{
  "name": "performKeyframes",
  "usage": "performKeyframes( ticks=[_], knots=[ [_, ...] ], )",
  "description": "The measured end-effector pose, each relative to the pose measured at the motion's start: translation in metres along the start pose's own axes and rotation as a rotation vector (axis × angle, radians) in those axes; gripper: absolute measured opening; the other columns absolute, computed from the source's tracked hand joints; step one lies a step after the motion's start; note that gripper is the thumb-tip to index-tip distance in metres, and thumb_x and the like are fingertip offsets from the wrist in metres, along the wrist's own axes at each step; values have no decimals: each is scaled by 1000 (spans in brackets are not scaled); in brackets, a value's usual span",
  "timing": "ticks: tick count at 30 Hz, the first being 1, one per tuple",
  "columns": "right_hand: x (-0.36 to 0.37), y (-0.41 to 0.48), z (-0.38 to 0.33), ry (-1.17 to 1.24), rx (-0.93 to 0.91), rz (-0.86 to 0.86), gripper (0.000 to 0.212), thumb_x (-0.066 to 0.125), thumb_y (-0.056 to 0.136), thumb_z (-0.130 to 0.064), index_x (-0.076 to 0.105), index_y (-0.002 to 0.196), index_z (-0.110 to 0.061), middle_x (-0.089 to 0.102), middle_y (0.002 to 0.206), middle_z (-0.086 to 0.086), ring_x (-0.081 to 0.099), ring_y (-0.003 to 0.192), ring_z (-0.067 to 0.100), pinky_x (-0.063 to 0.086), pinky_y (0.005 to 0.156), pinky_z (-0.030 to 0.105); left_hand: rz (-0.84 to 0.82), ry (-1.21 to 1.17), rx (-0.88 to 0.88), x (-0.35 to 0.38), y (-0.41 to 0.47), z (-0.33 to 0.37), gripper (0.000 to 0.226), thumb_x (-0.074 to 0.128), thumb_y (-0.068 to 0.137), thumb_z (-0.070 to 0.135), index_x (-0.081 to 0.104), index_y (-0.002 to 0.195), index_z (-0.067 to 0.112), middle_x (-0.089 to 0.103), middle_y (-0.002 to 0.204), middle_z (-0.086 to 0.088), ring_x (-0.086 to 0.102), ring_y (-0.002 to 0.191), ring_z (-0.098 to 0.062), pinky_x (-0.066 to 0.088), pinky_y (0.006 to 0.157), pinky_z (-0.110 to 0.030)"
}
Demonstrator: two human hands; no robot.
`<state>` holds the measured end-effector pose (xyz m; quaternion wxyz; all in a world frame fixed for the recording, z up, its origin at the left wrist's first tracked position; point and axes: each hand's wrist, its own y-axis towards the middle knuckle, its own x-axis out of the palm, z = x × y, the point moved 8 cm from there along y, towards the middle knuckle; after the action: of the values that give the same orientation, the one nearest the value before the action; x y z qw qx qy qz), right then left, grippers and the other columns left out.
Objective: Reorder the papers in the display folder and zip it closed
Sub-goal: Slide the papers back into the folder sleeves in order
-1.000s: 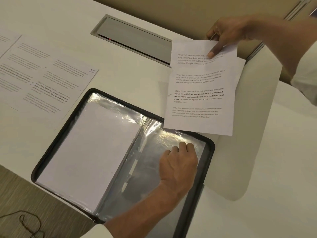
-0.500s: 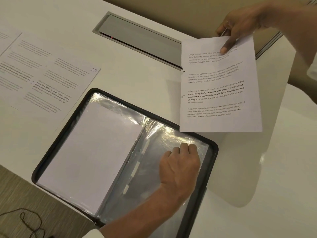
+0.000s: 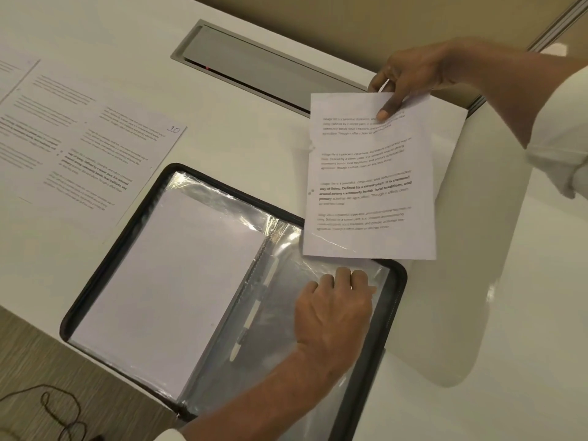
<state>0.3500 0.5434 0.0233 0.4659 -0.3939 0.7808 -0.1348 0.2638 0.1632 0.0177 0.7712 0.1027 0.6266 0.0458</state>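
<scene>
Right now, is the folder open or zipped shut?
Open. The folder lies spread flat, both halves showing, its zip edge undone all round. The left hand pinches the clear sleeve on the right half.

Display folder (image 3: 108, 275): black zip border. Right sleeve (image 3: 280, 329): clear, white glare. Blank sheet (image 3: 171, 288): plain white. Held sheet (image 3: 369, 186): white, grey-black print, one bold paragraph. Table (image 3: 238, 128): glossy white. Cable hatch (image 3: 264, 68): grey. Carpet (image 3: 31, 361): brown-grey, finely striped.

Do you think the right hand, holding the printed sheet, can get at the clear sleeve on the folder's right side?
Probably yes. The right hand holds the printed sheet just beyond the far edge of the clear sleeve; nothing lies between, and the left hand holds that edge.
</scene>
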Motion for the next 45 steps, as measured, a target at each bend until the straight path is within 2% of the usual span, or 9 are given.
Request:
performKeyframes(
  ticks=[3, 7, 13, 17, 21, 28, 33, 37, 45],
  knots=[
    [8, -4, -9, -58, 83, -52, 29, 87, 82, -11, 76, 109, -11, 82, 94, 6, 78, 70, 16, 59, 54, 24, 67, -41, -36, -6, 0, -4, 56, 58, 99, 70, 62, 74, 20, 54, 61, 4, 49, 48, -13, 43, 45, -28],
    [14, 7, -1, -17, 113, -34, 31, 89, 80, -13, 76, 108, -9, 81, 96, 8, 78, 73, 18, 60, 56, 24, -4, -157, -167, -3, 16, -32, 59, 51, 101, 72, 65, 76, 20, 61, 65, 5, 56, 51, -14, 37, 49, -26],
    [38, 18, 13, 64, 84, 37, 31, 95, 73, -24, 78, 97, -14, 80, 97, 10, 71, 74, 18, 58, 78, 39, -56, -416, -511, 21, 86, -147, 36, 72, 97, 49, 67, 112, 17, 68, 110, -2, 62, 108, -27, 53, 86, -44],
    [42, 19, 8, 108, 49, 108, 35, 96, 71, -28, 77, 96, -13, 77, 84, 2, 65, 72, 15, 52, 71, 31, -213, -653, -604, 54, 133, -194, 46, 86, 88, 37, 61, 119, 13, 71, 109, 0, 68, 101, -23, 56, 90, -42],
    [33, 11, -1, 225, 5, 137, 31, 94, 75, -21, 75, 97, -9, 78, 82, -3, 68, 72, 14, 53, 65, 26, -360, -802, -597, 75, 154, -195, 58, 92, 82, 32, 58, 126, 16, 72, 111, 2, 73, 98, -18, 59, 77, -28],
    [35, -5, 3, 341, 36, 187, 39, 96, 73, -21, 75, 101, -4, 79, 99, 11, 72, 80, 18, 60, 72, 31, -543, -983, -593, 102, 160, -197, 49, 97, 73, 7, 68, 112, 11, 81, 102, -5, 80, 93, -26, 66, 84, -52],
    [40, -20, 16, 464, 135, 270, 34, 97, 70, -28, 74, 91, -14, 76, 91, 4, 72, 84, 18, 60, 75, 33, -562, -997, -540, 105, 155, -198, 41, 89, 79, -4, 76, 113, 14, 82, 104, -1, 80, 92, -21, 67, 83, -48],
    [54, -47, 34, 654, 248, 333, 34, 95, 74, -20, 75, 101, -15, 80, 92, 1, 74, 91, 20, 63, 84, 36, -572, -1027, -493, 103, 156, -199, 39, 86, 81, -6, 76, 113, 15, 82, 104, 0, 80, 92, -20, 67, 81, -46],
    [120, -101, 54, 649, 481, 173, 29, 91, 75, -2, 75, 98, -10, 81, 102, 9, 78, 93, 21, 62, 78, 32, -596, -1147, -492, 100, 160, -193, 39, 82, 83, -11, 74, 115, 10, 81, 105, -2, 80, 93, -19, 67, 75, -35]
  ],
)
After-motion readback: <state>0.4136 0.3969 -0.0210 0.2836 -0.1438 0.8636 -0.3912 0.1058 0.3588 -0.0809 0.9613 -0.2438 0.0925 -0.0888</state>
